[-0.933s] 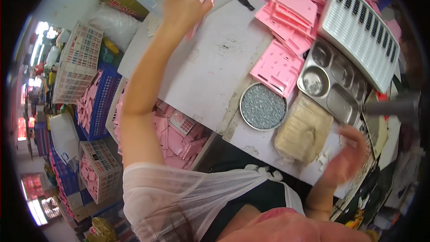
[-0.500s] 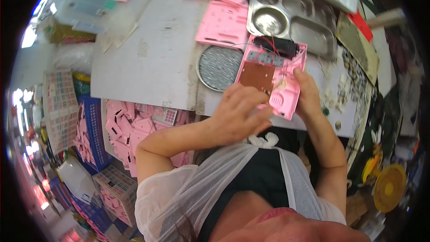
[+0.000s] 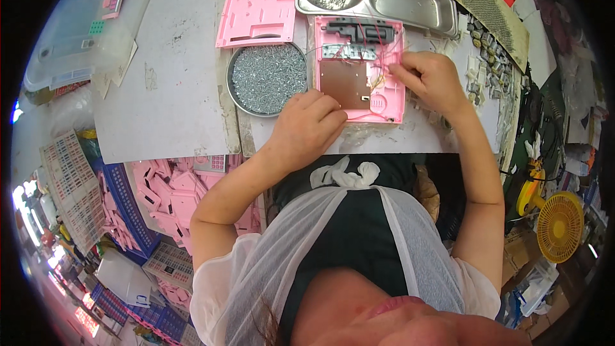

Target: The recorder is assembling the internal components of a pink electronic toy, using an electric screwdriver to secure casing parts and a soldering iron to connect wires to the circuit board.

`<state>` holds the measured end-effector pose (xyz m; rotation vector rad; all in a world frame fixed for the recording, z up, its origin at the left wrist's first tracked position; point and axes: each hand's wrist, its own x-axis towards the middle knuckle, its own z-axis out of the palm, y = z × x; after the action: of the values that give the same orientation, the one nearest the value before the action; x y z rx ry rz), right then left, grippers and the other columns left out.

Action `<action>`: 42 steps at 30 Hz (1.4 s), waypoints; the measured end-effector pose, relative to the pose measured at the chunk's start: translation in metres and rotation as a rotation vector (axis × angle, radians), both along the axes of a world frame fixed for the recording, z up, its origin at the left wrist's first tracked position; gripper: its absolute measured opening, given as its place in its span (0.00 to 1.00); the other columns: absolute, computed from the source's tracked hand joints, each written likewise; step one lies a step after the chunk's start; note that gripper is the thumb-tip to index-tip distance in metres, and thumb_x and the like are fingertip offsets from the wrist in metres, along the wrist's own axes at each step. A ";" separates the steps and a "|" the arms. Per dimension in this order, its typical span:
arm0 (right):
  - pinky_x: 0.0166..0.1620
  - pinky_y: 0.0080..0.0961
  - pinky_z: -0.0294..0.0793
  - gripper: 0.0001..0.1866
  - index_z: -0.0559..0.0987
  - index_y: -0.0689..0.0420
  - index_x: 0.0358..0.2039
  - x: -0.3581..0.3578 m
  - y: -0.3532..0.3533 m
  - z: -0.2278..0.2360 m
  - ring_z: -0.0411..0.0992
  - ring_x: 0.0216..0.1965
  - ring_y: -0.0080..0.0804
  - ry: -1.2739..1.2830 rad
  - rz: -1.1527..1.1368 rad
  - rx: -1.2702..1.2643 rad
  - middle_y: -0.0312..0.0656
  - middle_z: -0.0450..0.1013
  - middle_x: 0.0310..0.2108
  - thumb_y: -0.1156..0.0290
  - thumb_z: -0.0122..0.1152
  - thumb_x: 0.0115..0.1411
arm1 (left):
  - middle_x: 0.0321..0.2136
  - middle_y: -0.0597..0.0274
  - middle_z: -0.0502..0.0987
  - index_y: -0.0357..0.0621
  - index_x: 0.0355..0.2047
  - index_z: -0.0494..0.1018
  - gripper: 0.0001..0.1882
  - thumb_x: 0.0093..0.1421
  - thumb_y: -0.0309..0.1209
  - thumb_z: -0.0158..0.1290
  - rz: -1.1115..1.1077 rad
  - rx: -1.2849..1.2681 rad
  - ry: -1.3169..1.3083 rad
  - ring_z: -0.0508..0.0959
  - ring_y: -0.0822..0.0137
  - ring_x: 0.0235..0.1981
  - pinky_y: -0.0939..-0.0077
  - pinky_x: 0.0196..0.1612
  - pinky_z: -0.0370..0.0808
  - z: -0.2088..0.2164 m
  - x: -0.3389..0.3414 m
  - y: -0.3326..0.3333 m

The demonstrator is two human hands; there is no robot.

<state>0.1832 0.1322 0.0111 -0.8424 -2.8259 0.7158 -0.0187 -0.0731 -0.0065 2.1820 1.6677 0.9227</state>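
Note:
A pink plastic housing (image 3: 398,99) lies open-side up on the table in front of me. Inside it are a brown circuit board (image 3: 344,83), a grey-black mechanism (image 3: 365,31) and thin red wires (image 3: 366,115). At its lower left corner my left hand (image 3: 309,127) is closed, fingertips at the rim where a red wire runs; the exact grip is hidden. Over the right edge my right hand (image 3: 434,82) pinches with thumb and forefinger among the thin wires. A round metal dish of small screws (image 3: 269,77) stands left of the housing.
A steel compartment tray (image 3: 410,1) and pink panels (image 3: 259,6) lie beyond the housing. Small metal parts (image 3: 485,57) are heaped at the right. Below the table's front edge at left is a bin of pink casings (image 3: 179,195). A yellow fan (image 3: 558,225) stands lower right.
The housing has gone from tilted in my right hand to flat on the table. My left hand has come to its lower left corner; my right has shifted to the wires. The view has moved too.

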 end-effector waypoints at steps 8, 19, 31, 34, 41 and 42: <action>0.31 0.40 0.73 0.13 0.78 0.57 0.26 -0.013 -0.006 0.015 0.74 0.26 0.45 0.046 -0.019 -0.023 0.42 0.74 0.22 0.59 0.64 0.56 | 0.37 0.59 0.73 0.42 0.32 0.76 0.09 0.51 0.25 0.63 0.059 -0.037 -0.080 0.74 0.56 0.38 0.61 0.42 0.71 0.005 0.005 0.003; 0.28 0.26 0.69 0.04 0.81 0.59 0.31 -0.002 -0.043 -0.004 0.69 0.22 0.29 0.439 -0.367 -0.338 0.37 0.72 0.21 0.74 0.67 0.54 | 0.36 0.60 0.74 0.44 0.36 0.76 0.12 0.53 0.31 0.63 0.138 -0.087 -0.075 0.74 0.57 0.39 0.61 0.46 0.67 0.014 0.012 0.008; 0.27 0.32 0.74 0.08 0.81 0.56 0.32 -0.020 -0.045 0.006 0.75 0.21 0.38 0.232 -0.318 0.007 0.41 0.77 0.21 0.65 0.67 0.56 | 0.34 0.61 0.79 0.45 0.44 0.76 0.21 0.52 0.40 0.65 0.302 -0.048 0.017 0.78 0.59 0.40 0.58 0.47 0.66 0.002 0.038 0.054; 0.29 0.37 0.76 0.10 0.82 0.54 0.33 -0.031 -0.034 -0.001 0.79 0.26 0.45 0.156 -0.252 0.052 0.43 0.79 0.23 0.62 0.64 0.56 | 0.34 0.61 0.80 0.45 0.43 0.77 0.20 0.52 0.39 0.65 0.306 -0.041 -0.017 0.78 0.58 0.40 0.58 0.47 0.66 0.000 0.038 0.055; 0.29 0.33 0.75 0.06 0.80 0.56 0.31 -0.012 -0.044 0.016 0.74 0.22 0.36 0.347 -0.126 -0.251 0.40 0.76 0.23 0.71 0.66 0.52 | 0.36 0.62 0.79 0.46 0.43 0.78 0.20 0.50 0.36 0.64 0.281 0.050 -0.081 0.78 0.60 0.39 0.59 0.45 0.67 -0.001 0.041 0.056; 0.30 0.33 0.74 0.07 0.80 0.56 0.31 -0.001 -0.049 0.027 0.74 0.23 0.36 0.365 0.028 -0.237 0.40 0.76 0.24 0.72 0.66 0.51 | 0.36 0.62 0.79 0.45 0.43 0.78 0.19 0.50 0.35 0.64 0.176 0.038 -0.056 0.78 0.60 0.38 0.60 0.44 0.67 0.000 0.039 0.052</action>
<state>0.1818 0.0832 0.0380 -0.6238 -2.4648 1.0998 0.0202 -0.0211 -0.0068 2.0375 1.8521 1.0585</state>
